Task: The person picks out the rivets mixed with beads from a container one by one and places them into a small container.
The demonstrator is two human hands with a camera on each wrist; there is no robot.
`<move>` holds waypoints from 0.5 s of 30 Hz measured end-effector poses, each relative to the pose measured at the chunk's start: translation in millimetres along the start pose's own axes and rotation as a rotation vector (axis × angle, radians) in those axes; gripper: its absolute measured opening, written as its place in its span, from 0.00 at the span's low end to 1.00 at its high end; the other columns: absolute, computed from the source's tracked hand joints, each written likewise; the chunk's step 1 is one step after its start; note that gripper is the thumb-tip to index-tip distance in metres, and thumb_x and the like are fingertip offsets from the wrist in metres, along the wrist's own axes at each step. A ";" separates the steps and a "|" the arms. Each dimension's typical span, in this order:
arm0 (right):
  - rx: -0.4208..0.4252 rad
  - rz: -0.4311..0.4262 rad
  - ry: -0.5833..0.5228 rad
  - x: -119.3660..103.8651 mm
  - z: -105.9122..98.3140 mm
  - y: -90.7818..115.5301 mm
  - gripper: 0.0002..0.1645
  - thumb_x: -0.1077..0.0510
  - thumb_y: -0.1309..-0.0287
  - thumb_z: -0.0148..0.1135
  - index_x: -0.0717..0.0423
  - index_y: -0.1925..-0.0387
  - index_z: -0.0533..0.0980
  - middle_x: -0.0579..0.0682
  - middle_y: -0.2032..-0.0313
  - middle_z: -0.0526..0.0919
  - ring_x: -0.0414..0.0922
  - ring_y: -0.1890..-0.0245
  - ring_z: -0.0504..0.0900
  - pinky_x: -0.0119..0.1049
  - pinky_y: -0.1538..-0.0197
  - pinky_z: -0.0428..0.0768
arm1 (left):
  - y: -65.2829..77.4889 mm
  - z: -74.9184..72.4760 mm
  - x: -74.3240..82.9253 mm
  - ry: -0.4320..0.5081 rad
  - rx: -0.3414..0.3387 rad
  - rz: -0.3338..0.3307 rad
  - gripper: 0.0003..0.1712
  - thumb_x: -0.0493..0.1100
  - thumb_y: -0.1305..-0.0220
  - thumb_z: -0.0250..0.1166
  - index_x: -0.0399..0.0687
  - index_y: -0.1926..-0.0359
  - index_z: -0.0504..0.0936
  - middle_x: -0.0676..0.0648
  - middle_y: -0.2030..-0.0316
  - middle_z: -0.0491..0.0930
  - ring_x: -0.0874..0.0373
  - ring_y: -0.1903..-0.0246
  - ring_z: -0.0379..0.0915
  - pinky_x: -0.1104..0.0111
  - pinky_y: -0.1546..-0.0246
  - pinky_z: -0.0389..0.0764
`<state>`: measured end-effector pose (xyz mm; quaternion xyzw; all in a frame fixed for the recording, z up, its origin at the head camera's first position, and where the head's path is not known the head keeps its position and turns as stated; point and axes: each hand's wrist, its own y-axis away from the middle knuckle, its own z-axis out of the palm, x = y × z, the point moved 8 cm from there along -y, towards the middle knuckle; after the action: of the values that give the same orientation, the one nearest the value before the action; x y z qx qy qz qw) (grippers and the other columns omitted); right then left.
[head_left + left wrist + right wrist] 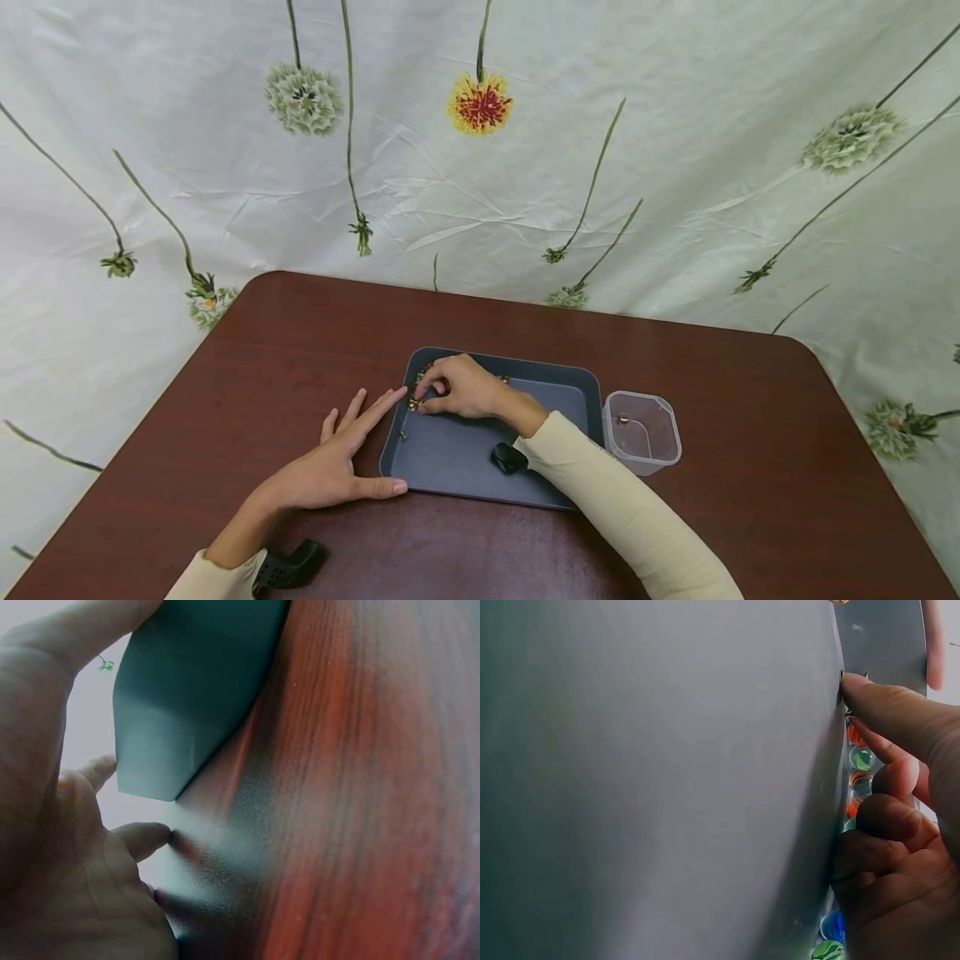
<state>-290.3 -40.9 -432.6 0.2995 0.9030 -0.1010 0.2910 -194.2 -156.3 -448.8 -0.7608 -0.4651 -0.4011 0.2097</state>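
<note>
My right hand (467, 388) reaches over the left part of the grey tray (465, 467). Its thumb and forefinger pinch a small gold-coloured piece (413, 404), mostly hidden by the fingertips in the right wrist view. Glass marbles, among them a green one (862, 758) and a blue one (832, 925), lie along the tray's far side by the curled fingers. At the tray's left side my left hand (330, 471) is spread, its fingers straight; a fingertip meets the left rim and the thumb the front left corner. Another small gold-coloured piece (402, 435) lies near the left wall.
Just right of the tray stands a clear plastic container (652, 450) with a small gold-coloured thing (623, 419) inside. Both rest on a dark red-brown table (750, 467). A flower-patterned cloth (675, 167) hangs behind the table's far edge.
</note>
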 end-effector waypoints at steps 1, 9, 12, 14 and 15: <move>-0.001 0.002 0.000 0.3 0.1 0.3 0.10 0.50 0.45 0.66 0.47 0.61 0.83 0.42 0.77 0.70 0.35 0.77 0.63 0.24 0.70 0.61 | 0.1 0.3 -0.1 0.000 0.000 -0.001 0.59 0.58 0.51 0.72 0.67 0.26 0.42 0.48 0.26 0.41 0.40 0.28 0.16 0.36 0.40 0.21; -0.007 0.013 -0.009 2.4 -0.5 2.1 0.10 0.51 0.44 0.65 0.47 0.60 0.83 0.42 0.77 0.70 0.35 0.76 0.64 0.24 0.69 0.62 | 0.9 -0.3 0.4 -0.003 0.002 0.001 0.58 0.58 0.50 0.71 0.67 0.26 0.42 0.46 0.26 0.41 0.38 0.29 0.16 0.35 0.41 0.21; -0.010 0.016 -0.008 2.5 -1.7 3.3 0.10 0.51 0.43 0.65 0.47 0.59 0.83 0.42 0.77 0.70 0.35 0.76 0.65 0.24 0.68 0.62 | 1.6 -0.7 0.9 -0.003 0.001 0.004 0.57 0.58 0.49 0.70 0.68 0.27 0.42 0.45 0.26 0.41 0.37 0.29 0.16 0.34 0.41 0.20; -0.012 0.018 -0.007 2.3 -2.6 4.1 0.10 0.52 0.43 0.64 0.47 0.59 0.83 0.42 0.77 0.70 0.35 0.76 0.65 0.24 0.68 0.63 | 1.8 -0.9 1.1 -0.001 0.001 0.005 0.57 0.58 0.49 0.70 0.68 0.27 0.42 0.44 0.26 0.41 0.36 0.29 0.16 0.34 0.42 0.20; -0.012 0.018 -0.008 2.0 -3.1 4.4 0.11 0.52 0.43 0.64 0.48 0.59 0.83 0.42 0.77 0.70 0.35 0.76 0.65 0.24 0.68 0.63 | 1.8 -0.9 1.1 -0.001 0.001 0.005 0.57 0.58 0.49 0.70 0.68 0.27 0.42 0.45 0.26 0.41 0.37 0.29 0.16 0.34 0.42 0.20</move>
<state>-290.5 -35.3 -431.3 0.3056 0.8996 -0.0939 0.2974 -192.6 -157.2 -447.2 -0.7620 -0.4634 -0.4002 0.2109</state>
